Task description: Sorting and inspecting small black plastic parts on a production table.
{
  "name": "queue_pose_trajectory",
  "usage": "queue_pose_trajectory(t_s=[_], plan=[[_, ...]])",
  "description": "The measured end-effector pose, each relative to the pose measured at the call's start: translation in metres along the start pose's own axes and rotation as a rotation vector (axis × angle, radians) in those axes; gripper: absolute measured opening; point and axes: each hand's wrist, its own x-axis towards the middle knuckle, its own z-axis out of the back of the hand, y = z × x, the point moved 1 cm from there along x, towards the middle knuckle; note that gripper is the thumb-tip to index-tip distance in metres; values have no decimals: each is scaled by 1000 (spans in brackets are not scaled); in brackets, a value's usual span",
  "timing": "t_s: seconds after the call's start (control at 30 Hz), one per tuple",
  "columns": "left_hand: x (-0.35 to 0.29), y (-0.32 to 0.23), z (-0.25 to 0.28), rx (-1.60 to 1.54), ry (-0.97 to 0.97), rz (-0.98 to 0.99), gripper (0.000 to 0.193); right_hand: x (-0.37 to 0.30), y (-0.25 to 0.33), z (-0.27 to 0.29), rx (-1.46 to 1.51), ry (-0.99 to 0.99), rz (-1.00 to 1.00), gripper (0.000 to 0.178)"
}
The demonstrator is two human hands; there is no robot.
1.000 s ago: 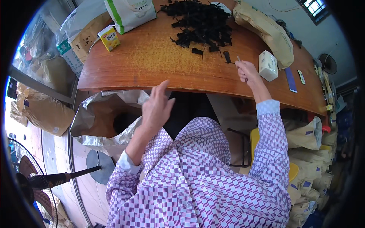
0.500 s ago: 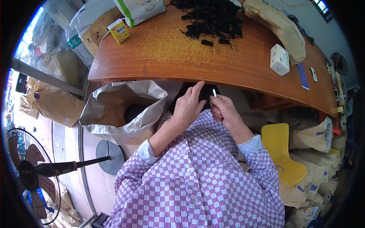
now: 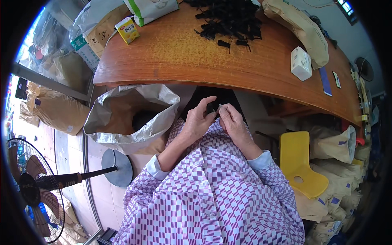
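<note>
My left hand [image 3: 197,121] is held over my lap below the table edge, its index finger reaching forward and the other fingers curled. Something dark seems to sit between its thumb and fingers, but it blends into the dark cloth behind. Close on its right, my right hand [image 3: 234,124] pinches a small pale piece [image 3: 220,106] between thumb and index finger. The piece's tip points toward the left hand; whether it touches anything is unclear. On the table beyond lies a heap of small black parts [image 3: 232,20] with thin leads.
An open silver-lined sack [image 3: 122,136] with dark contents stands left of my lap. The wooden table [image 3: 163,65] carries a yellow carton [image 3: 128,30], a white tissue pack [image 3: 301,64] and a paper sack [image 3: 300,24]. A yellow chair [image 3: 296,163] is at right, a fan [image 3: 34,188] at left.
My right hand has moved left and slightly down, bringing the pale piece close to my left hand. The left index finger has bent and dropped a little. The view has shifted slightly.
</note>
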Motion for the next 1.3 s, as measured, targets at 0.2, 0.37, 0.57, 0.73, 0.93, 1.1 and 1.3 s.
queue_pose_trajectory(t_s=[0.2, 0.37, 0.57, 0.73, 0.93, 1.1, 1.3], plan=[[-3, 7, -3, -93, -23, -17, 41, -3, -7, -7, -289, -31, 210, 23], [-8, 2, -6, -128, -3, 31, 36, -4, -12, -6, -342, -11, 231, 22], [-7, 13, -9, -90, 1, 92, 31, -4, -9, -5, -353, 40, 142, 17], [-7, 2, -11, 113, -32, 48, 33, -2, -20, -5, -304, 5, 192, 16], [-8, -7, -17, 351, -126, -116, 35, -3, -17, -7, -281, -38, 153, 16], [-4, -6, -15, 178, -85, -16, 34, -4, -18, 3, -114, 24, -14, 18], [-7, 2, -16, 162, -104, -84, 29, -9, -11, -3, -251, 32, 136, 19]])
